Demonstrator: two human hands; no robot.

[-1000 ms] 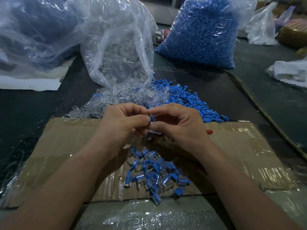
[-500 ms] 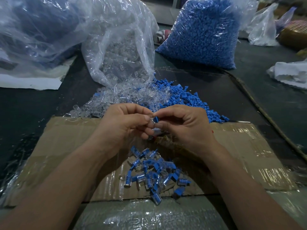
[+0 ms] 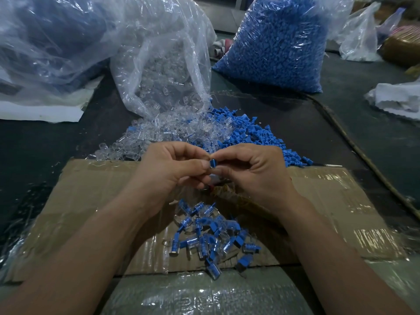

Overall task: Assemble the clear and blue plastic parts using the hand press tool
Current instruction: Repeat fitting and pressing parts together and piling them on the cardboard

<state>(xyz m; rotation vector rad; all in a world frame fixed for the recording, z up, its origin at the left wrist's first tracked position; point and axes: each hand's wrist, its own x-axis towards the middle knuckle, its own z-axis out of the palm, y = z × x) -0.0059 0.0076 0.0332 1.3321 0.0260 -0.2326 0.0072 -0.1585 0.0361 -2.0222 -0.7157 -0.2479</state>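
Lying nearest on the taped cardboard sheet (image 3: 91, 201) is a small pile of finished clear-and-blue pieces (image 3: 211, 233), so some units look done. Just beyond, the left hand (image 3: 168, 171) and right hand (image 3: 254, 169) meet fingertip to fingertip, both pinching one blue part (image 3: 213, 164). Whether a clear part is mated to it I cannot tell, and the hand press tool is not clearly visible beneath them. Past the cardboard, loose clear parts (image 3: 172, 135) spill from an open clear-parts bag (image 3: 159, 64), beside a heap of loose blue parts (image 3: 256, 135). A full bag of blue parts (image 3: 279, 42) stands behind. Most of the work looks left.
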